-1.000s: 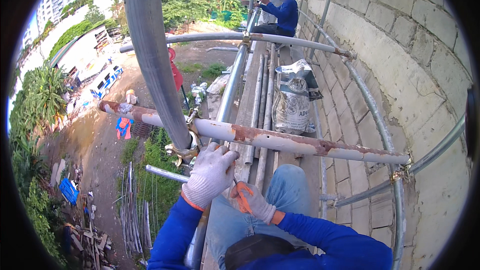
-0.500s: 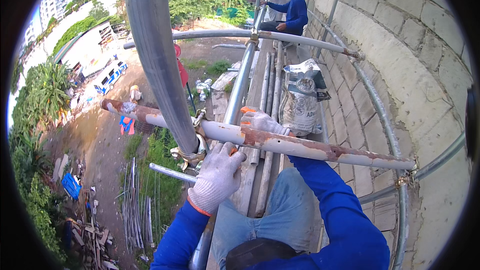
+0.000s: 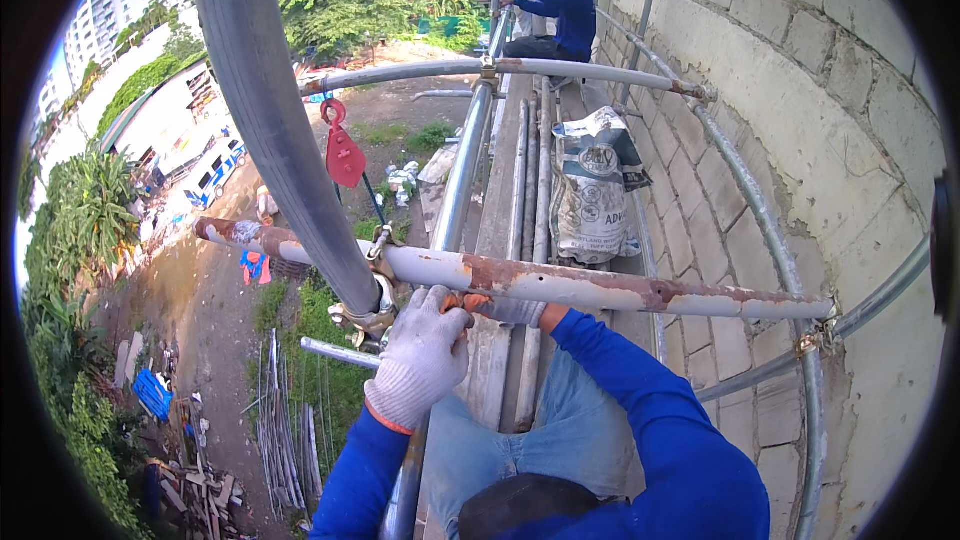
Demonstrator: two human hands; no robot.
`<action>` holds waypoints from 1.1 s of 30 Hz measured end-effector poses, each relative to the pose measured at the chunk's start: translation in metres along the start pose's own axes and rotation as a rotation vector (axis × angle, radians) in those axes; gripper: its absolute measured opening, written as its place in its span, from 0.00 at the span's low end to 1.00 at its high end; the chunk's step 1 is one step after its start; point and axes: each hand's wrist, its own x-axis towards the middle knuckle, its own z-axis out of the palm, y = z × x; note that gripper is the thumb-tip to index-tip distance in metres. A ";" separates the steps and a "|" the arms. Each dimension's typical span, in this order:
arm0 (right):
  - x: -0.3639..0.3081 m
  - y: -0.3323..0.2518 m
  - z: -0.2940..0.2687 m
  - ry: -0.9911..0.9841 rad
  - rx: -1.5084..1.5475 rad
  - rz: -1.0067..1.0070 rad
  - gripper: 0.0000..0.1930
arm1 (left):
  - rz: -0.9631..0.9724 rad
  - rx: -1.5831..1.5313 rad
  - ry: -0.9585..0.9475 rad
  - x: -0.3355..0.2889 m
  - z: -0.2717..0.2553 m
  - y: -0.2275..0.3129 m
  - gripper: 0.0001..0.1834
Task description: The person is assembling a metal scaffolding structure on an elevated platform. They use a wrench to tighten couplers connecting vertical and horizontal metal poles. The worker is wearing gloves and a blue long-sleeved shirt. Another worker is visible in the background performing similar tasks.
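A rusty, peeling white pipe [image 3: 600,288] crosses in front of me. Metal clamps [image 3: 372,305] sit where it meets a thick upright pipe [image 3: 285,130]. My left hand [image 3: 420,340], in a pale knit glove, is just right of the clamps, its fingers curled at the crossing pipe's underside. My right hand [image 3: 505,310], gloved with orange on the fingertips, is below the same pipe, its fingers meeting the left ones. Both hands look closed; whatever is between the fingers is hidden. A shiny lengthwise pipe [image 3: 464,170] runs ahead beyond them.
Long pipes [image 3: 530,180] lie along the planks beside a printed cement sack [image 3: 597,190]. At right stands a block wall [image 3: 760,60]. A red pulley block [image 3: 345,155] hangs at left, above the ground far below. Two people in blue [image 3: 570,15] are farther along the scaffold.
My right hand has come from behind the crossing pipe to beneath it, against my left fingers. The view has shifted, bringing the red pulley block out from behind the upright. A person ahead has raised an arm.
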 end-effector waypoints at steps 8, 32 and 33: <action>-0.016 -0.005 0.055 0.277 0.393 0.048 0.15 | 0.144 0.148 -0.014 0.000 0.001 0.004 0.09; -0.024 -0.046 0.039 0.253 0.169 0.019 0.18 | 0.145 0.039 -0.008 -0.006 -0.004 -0.003 0.11; -0.025 -0.045 0.039 0.277 0.220 -0.033 0.19 | 0.124 0.038 -0.027 -0.006 -0.004 -0.003 0.11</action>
